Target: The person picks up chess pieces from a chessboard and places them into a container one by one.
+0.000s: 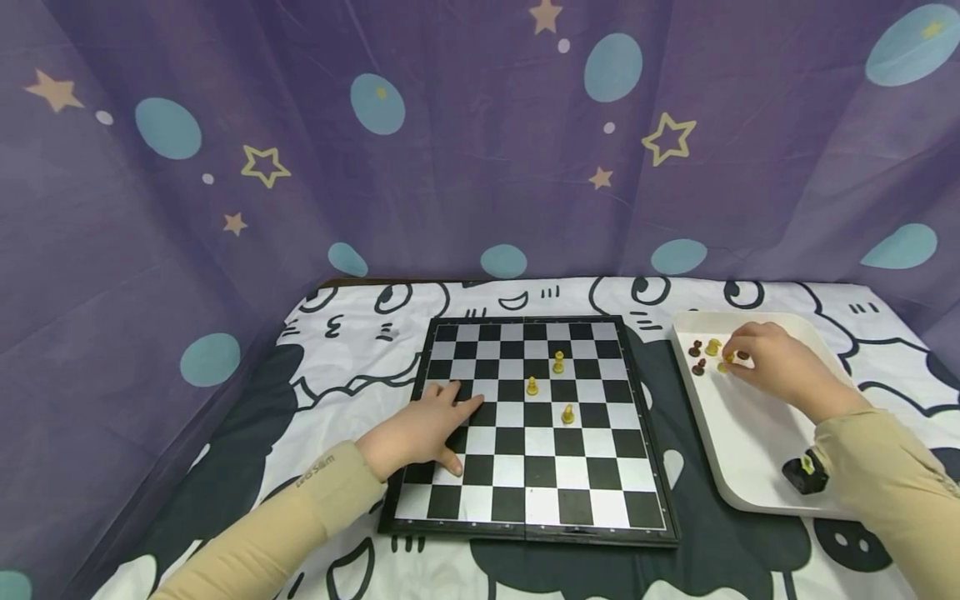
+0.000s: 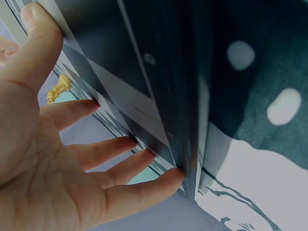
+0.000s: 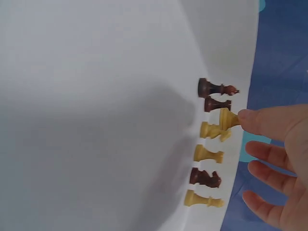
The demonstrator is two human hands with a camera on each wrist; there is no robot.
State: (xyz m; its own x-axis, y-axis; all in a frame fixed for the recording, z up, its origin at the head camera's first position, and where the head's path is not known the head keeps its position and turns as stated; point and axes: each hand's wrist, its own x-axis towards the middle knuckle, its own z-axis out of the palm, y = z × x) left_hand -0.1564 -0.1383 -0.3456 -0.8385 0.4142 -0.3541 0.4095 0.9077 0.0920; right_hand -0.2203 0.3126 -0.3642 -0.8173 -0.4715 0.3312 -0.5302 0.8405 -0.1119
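Fingers spread, my left hand [image 1: 423, 425] rests on the left side of a black-and-white chessboard [image 1: 525, 537]; its fingertips touch the squares in the left wrist view. Three yellow chess pieces stand on the board: one farther back [image 1: 558, 362], a pawn-like one [image 1: 532, 386] near the middle, and a knight-like one [image 1: 567, 414] closer to me. Over the white tray [image 1: 750, 467], my right hand [image 1: 776, 367] pinches a yellow chess piece [image 3: 229, 119] between thumb and finger; its top is hidden. Beside it are a yellow knight [image 3: 211, 130], a yellow rook [image 3: 208, 153] and a dark knight [image 3: 205, 178].
Also in the tray are a dark bishop-like piece [image 3: 216, 88], a dark rook-like piece [image 3: 217, 104] and another yellow piece [image 3: 203, 198]. A black object [image 1: 805, 474] lies by the right sleeve. A patterned cloth [image 1: 360, 342] covers the table; a purple curtain [image 1: 465, 183] hangs behind.
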